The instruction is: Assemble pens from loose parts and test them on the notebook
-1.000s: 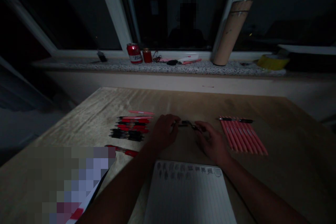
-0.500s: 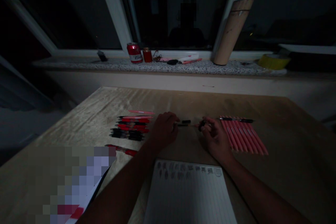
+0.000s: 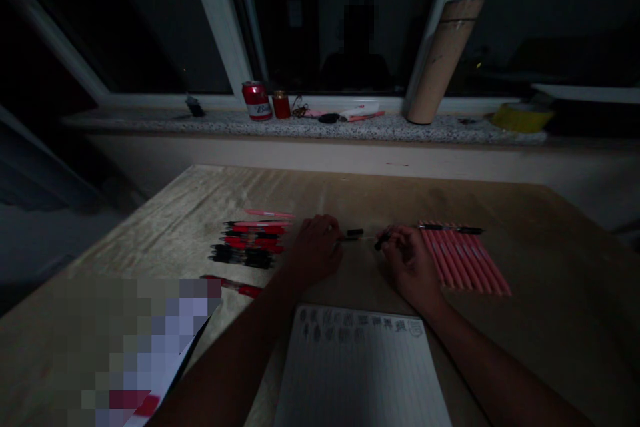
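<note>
My left hand [image 3: 316, 245] is closed around a slim dark pen part [image 3: 349, 238] whose thin pale end points right. Just beyond it lies a short black pen piece [image 3: 355, 231]. Between the fingertips of my right hand [image 3: 411, 255] is a small black pen piece [image 3: 382, 240], tilted and apart from the left hand's part. Dim light hides finer detail. A row of pink pens [image 3: 465, 259] lies right of my right hand, with a black pen [image 3: 457, 229] across its top. Black, red and pink pens [image 3: 247, 255] are piled left of my left hand.
A lined notebook [image 3: 365, 373] with scribbles lies between my forearms. Near my left forearm are a red pen [image 3: 241, 287] and a partly blurred white sheet [image 3: 173, 360]. The windowsill [image 3: 200, 121] holds a red can [image 3: 257, 101], a tall cylinder [image 3: 445, 60] and yellow tape [image 3: 520, 118].
The black piece in my right hand has tilted, its lower end swinging slightly left and down. My left hand has shifted a little, its fingers covering more of the slim part.
</note>
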Motion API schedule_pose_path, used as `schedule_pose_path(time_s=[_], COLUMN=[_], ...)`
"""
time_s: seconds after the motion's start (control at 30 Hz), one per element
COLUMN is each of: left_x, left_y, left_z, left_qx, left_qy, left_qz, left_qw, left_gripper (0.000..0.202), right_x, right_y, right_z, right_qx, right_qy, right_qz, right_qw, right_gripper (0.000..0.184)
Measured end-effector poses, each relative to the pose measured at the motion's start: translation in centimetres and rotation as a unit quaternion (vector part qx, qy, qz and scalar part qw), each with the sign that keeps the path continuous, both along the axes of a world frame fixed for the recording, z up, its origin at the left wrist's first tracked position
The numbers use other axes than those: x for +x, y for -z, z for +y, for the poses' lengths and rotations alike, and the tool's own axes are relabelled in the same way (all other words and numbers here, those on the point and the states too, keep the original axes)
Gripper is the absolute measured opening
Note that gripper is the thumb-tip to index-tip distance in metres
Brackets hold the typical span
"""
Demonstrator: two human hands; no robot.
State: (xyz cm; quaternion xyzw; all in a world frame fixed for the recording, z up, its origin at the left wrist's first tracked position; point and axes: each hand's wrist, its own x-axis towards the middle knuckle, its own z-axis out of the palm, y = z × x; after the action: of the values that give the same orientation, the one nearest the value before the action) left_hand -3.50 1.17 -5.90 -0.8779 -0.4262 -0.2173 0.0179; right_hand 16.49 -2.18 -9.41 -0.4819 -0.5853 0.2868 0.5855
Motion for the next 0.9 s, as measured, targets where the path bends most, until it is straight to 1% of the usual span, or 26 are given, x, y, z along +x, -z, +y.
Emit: schedule_pose_path(time_s=[0.27, 0.53, 0.7, 0.9], left_x=[0.0, -0.1, -0.5, -1.1], left_y=[0.1, 0.3, 0.6, 0.8], left_z=[0.1, 0.3, 1.0, 1.5], left_qx=[0.0, 0.016, 0.027, 0.001], left_qy=[-0.004, -0.033, -0.051, -0.051], left_qz=[-0.019, -0.003, 0.011, 0.028], left_qw=[1.0, 0.999, 0.998, 0.998], left_gripper=[0.015, 0.013, 0.013, 0.014], right_x=[0.0, 0.1, 0.1, 0.2], right_y=[0.0, 0.4, 0.4, 0.4], right_z=[-0.1, 0.0, 0.0, 0.0], right_qx=[-0.003, -0.002, 0.005, -0.008], right_qy=[0.007, 0.002, 0.005, 0.008], right_qz=[-0.021, -0.027, -0.033, -0.046], right_qw=[1.0, 1.0, 0.999, 0.999], right_gripper=[0.025, 0.027, 0.027, 0.026])
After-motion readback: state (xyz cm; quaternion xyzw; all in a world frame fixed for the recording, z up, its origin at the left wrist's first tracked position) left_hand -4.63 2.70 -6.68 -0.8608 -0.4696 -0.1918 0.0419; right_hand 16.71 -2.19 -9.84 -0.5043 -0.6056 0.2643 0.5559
